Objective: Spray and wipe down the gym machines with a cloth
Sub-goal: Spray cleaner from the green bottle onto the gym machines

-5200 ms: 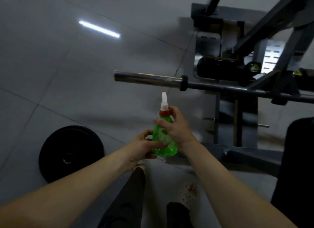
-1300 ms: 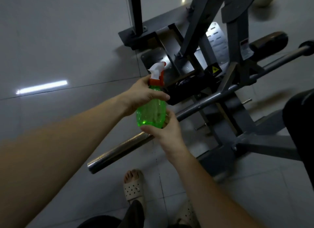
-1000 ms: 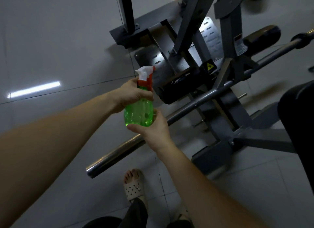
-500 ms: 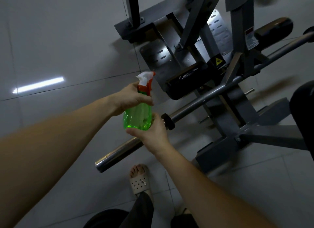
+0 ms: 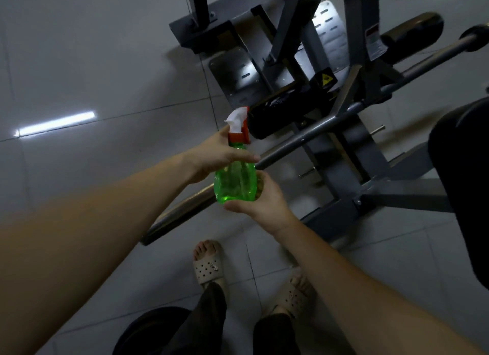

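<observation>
your left hand (image 5: 217, 153) grips the neck of the green spray bottle (image 5: 235, 182), thumb laid across the front, while your right hand (image 5: 264, 201) cups the base, fingers (image 5: 260, 183) curled round it. the bottle stands nearly upright in the air just above the machine's long bar (image 5: 304, 140), near the dark frame (image 5: 356, 63). to spray well, i judge you should slide a left finger onto the red trigger (image 5: 247, 127), turn the white nozzle toward the bar and steady the base with the right hand. the bottle is translucent. i cannot tell its liquid level, though the bottom glows brighter. no cloth is in view.
</observation>
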### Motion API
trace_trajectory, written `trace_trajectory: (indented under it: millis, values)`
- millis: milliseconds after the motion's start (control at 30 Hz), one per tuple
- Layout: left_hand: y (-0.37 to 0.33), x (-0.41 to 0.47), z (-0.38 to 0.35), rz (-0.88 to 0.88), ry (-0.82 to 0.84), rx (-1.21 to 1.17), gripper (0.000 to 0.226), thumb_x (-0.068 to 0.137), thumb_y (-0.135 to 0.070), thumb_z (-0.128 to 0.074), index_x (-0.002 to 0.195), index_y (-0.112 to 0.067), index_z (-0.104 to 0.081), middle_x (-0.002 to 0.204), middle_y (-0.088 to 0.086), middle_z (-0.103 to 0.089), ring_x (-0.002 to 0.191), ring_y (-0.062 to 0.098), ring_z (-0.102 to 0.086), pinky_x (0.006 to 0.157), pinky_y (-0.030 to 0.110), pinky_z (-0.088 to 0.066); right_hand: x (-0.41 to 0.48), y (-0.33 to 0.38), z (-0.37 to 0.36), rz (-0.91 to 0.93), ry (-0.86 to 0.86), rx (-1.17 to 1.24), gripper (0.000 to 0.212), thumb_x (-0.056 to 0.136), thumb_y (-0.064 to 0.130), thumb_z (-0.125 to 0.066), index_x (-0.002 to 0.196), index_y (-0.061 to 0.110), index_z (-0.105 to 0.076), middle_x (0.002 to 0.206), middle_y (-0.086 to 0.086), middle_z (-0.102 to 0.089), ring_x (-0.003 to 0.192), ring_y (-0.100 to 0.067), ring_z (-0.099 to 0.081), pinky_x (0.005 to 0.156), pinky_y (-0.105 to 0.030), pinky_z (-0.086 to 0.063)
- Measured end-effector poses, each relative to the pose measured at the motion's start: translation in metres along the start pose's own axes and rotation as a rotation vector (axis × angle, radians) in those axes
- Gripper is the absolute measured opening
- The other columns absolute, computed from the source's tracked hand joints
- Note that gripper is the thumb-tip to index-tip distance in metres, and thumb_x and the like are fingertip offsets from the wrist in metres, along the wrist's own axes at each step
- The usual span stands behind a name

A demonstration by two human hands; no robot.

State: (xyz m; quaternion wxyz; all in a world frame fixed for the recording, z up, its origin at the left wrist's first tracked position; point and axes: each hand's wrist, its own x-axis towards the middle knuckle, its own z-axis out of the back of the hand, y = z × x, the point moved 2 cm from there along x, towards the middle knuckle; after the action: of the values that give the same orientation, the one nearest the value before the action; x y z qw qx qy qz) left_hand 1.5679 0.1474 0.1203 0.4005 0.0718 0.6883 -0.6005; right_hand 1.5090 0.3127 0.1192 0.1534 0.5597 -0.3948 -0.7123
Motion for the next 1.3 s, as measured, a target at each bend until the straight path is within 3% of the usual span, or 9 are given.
trace_trajectory:
  millis: [167, 267, 367, 567, 667, 800, 1033, 1133, 1300]
  values:
    - [-0.005, 0.003, -0.05, -0.03, -0.064, -0.069, 0.096, 0.08, -0.009, -0.083, 0.157, -0.033, -0.03, 0.14, 0.001, -0.051, 0.119, 0.012, -0.056, 0.094, 0.025, -0.053, -0.016, -0.024, 0.032, -0.006, 0.009, 0.041, 0.07, 0.07, 0.001, -0.091, 0.128, 0.014, -0.053, 0.111, 0.006, -0.069, 0.099, -0.003, -0.068, 0.079, -0.014, -0.054]
    - [-0.002, 0.004, -0.083, 0.034, -0.061, -0.106, 0.096, 0.079, -0.01, -0.084, 0.156, -0.037, -0.032, 0.126, 0.002, -0.059, 0.112, 0.017, -0.062, 0.087, 0.029, -0.055, -0.029, -0.044, 0.055, -0.041, 0.015, 0.063, 0.072, 0.069, 0.006, -0.093, 0.129, 0.018, -0.056, 0.113, 0.002, -0.071, 0.102, -0.01, -0.071, 0.081, -0.021, -0.058]
    - [-0.003, 0.002, -0.109, 0.093, -0.041, -0.096, 0.086, 0.079, -0.015, -0.085, 0.151, -0.024, -0.038, 0.119, 0.005, -0.063, 0.103, 0.016, -0.065, 0.074, 0.024, -0.053, -0.041, -0.053, 0.083, -0.047, 0.027, 0.042, 0.068, 0.069, 0.006, -0.093, 0.125, 0.023, -0.059, 0.111, 0.004, -0.073, 0.096, -0.003, -0.072, 0.079, -0.021, -0.058]
    - [-0.015, -0.007, -0.143, 0.09, -0.092, -0.11, 0.088, 0.081, -0.016, -0.084, 0.153, -0.025, -0.034, 0.116, -0.003, -0.06, 0.101, 0.013, -0.063, 0.074, 0.025, -0.052, -0.059, -0.056, 0.114, -0.033, 0.041, -0.011, 0.08, 0.049, 0.035, -0.098, 0.121, 0.025, -0.065, 0.115, 0.001, -0.075, 0.109, -0.018, -0.071, 0.097, -0.049, -0.058]
    - [-0.019, -0.01, -0.153, 0.113, -0.085, -0.099, 0.08, 0.079, -0.019, -0.086, 0.145, -0.022, -0.041, 0.117, 0.002, -0.06, 0.104, 0.017, -0.063, 0.082, 0.032, -0.055, -0.066, -0.057, 0.124, -0.011, 0.053, -0.024, 0.065, 0.058, 0.023, -0.097, 0.116, 0.026, -0.067, 0.114, 0.0, -0.076, 0.108, -0.018, -0.072, 0.098, -0.048, -0.057]
    - [-0.019, -0.014, -0.159, 0.136, -0.091, -0.084, 0.07, 0.076, -0.022, -0.088, 0.134, -0.018, -0.049, 0.118, 0.007, -0.063, 0.105, 0.022, -0.065, 0.081, 0.032, -0.054, -0.073, -0.057, 0.136, 0.011, 0.094, -0.018, 0.053, 0.069, 0.001, -0.091, 0.107, 0.03, -0.067, 0.109, 0.004, -0.077, 0.104, -0.009, -0.071, 0.093, -0.03, -0.058]
    - [-0.028, -0.019, -0.174, 0.117, -0.172, -0.112, 0.06, 0.082, -0.008, -0.081, 0.13, -0.02, -0.047, 0.102, 0.001, -0.06, 0.089, 0.013, -0.062, 0.067, 0.024, -0.047, -0.078, -0.055, 0.142, 0.001, 0.075, -0.032, 0.064, 0.066, 0.007, -0.094, 0.122, 0.021, -0.066, 0.113, 0.002, -0.076, 0.104, -0.011, -0.072, 0.092, -0.035, -0.06]
    - [-0.037, -0.018, -0.177, 0.119, -0.154, -0.106, 0.058, 0.08, -0.013, -0.083, 0.127, -0.02, -0.049, 0.109, 0.003, -0.061, 0.097, 0.018, -0.063, 0.069, 0.026, -0.049, -0.082, -0.05, 0.152, -0.009, 0.036, -0.042, 0.067, 0.062, 0.016, -0.098, 0.12, 0.026, -0.064, 0.111, 0.006, -0.075, 0.104, -0.012, -0.072, 0.09, -0.035, -0.06]
    - [-0.051, -0.013, -0.192, 0.087, -0.147, -0.087, 0.073, 0.079, -0.012, -0.084, 0.139, -0.023, -0.044, 0.11, 0.006, -0.062, 0.099, 0.021, -0.065, 0.079, 0.036, -0.057, -0.09, -0.045, 0.164, 0.004, 0.011, -0.059, 0.059, 0.065, 0.009, -0.096, 0.108, 0.03, -0.063, 0.105, 0.008, -0.074, 0.099, -0.008, -0.071, 0.082, -0.027, -0.06]
